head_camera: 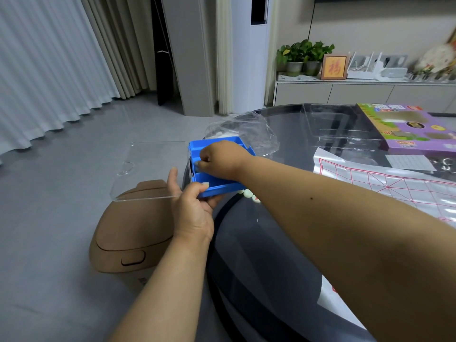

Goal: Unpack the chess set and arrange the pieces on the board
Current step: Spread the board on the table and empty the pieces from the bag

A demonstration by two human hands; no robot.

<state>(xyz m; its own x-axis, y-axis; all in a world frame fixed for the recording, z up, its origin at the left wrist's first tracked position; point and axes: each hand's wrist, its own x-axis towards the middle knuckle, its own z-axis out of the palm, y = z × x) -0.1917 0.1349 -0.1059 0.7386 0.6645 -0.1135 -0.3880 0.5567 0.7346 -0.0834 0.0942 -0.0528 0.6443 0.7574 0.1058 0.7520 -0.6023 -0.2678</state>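
At the left edge of the dark glass table (283, 243), a blue plastic tray (217, 187) with several compartments sticks out a little over the rim. Its clear lid (153, 169) is swung open to the left and hangs over the grey floor. The left hand (192, 211) holds the near corner of the tray: the thumb lies curled on the top of the front wall and the other fingers go under it. The right hand (219, 159) reaches into a middle compartment with curled fingers, and it pinches a small pale piece (196, 164) between the fingertips. Just beside the tray, on the table and partly hidden under the right forearm, lie a few round white pieces (248, 193); one of them shows a red mark. To the right on the table the board sheet (385, 183) is spread out, white with red grid lines, and no piece stands on the part I can see. Behind the tray is a crumpled clear plastic bag (246, 129). Farther right are a clear plastic insert (335, 127) and the purple game box (414, 127). Below the lid, on the floor, stands a brown bin (128, 233) with a closed top.
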